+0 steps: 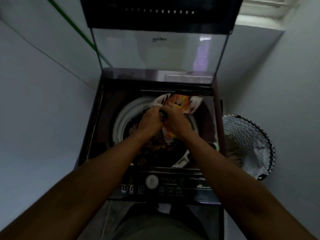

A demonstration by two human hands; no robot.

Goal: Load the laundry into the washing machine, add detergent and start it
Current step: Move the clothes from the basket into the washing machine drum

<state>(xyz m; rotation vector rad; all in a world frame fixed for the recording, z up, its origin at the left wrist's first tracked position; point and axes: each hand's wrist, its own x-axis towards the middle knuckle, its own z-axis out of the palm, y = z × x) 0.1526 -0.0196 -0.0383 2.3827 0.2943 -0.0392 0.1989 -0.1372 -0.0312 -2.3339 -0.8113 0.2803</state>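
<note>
A dark top-loading washing machine (97, 129) stands in front of me with its glass lid (161, 54) raised upright. Dark patterned clothes (155, 149) fill the drum. Over the drum's far side, my left hand (150, 118) and my right hand (176, 118) meet, both closed on a white garment with an orange and yellow print (180, 101). The garment drapes over the drum's back rim and hangs down between my wrists. The control panel (164, 186) with a round dial and numbered buttons runs along the near edge.
A round mesh laundry basket (249, 135) with a zigzag pattern stands on the floor right of the machine, with some clothing inside. Pale walls close in on the left and right. A green line runs diagonally along the left wall.
</note>
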